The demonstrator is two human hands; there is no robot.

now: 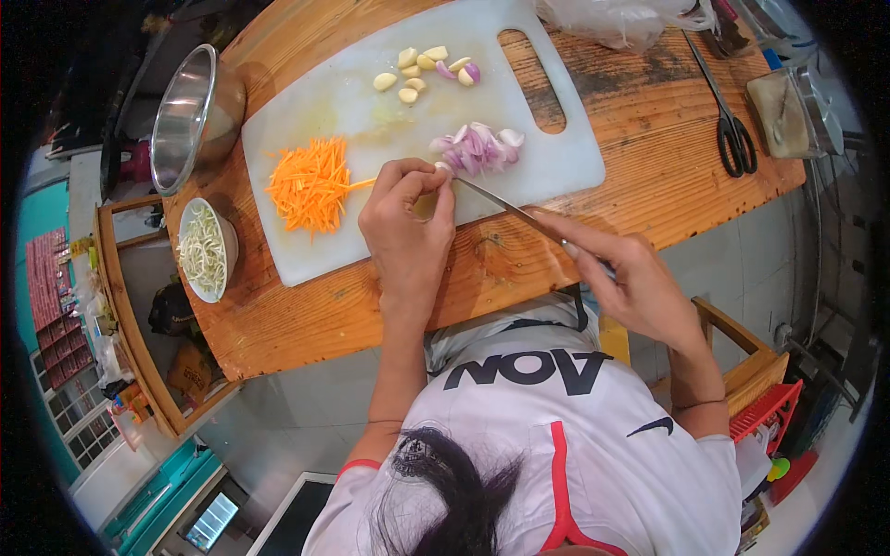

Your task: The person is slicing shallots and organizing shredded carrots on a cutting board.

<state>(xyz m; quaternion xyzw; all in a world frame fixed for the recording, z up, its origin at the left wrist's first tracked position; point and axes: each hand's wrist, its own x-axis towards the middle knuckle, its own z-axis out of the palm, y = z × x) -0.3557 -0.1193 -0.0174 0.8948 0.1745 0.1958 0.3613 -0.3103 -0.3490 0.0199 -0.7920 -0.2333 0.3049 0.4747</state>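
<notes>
My left hand (pixel 410 215) pinches a small piece of shallot (pixel 443 169) between thumb and fingers, over the near edge of the white cutting board (pixel 299 104). My right hand (pixel 626 278) grips a knife (pixel 497 200), its tip close to that piece. Just beyond the tip lies a pile of sliced shallots (pixel 476 147). Left of my left hand is a heap of orange carrot strips (pixel 313 184). Peeled garlic cloves (pixel 410 66) are scattered at the far side of the board, beside a purple shallot piece (pixel 470 74).
A metal bowl (pixel 184 118) and a white bowl of bean sprouts (pixel 206 250) stand at the wooden table's (pixel 313 320) left side. Black-handled scissors (pixel 733 139), a clear plastic bag (pixel 619 21) and a container (pixel 782 115) lie at the right.
</notes>
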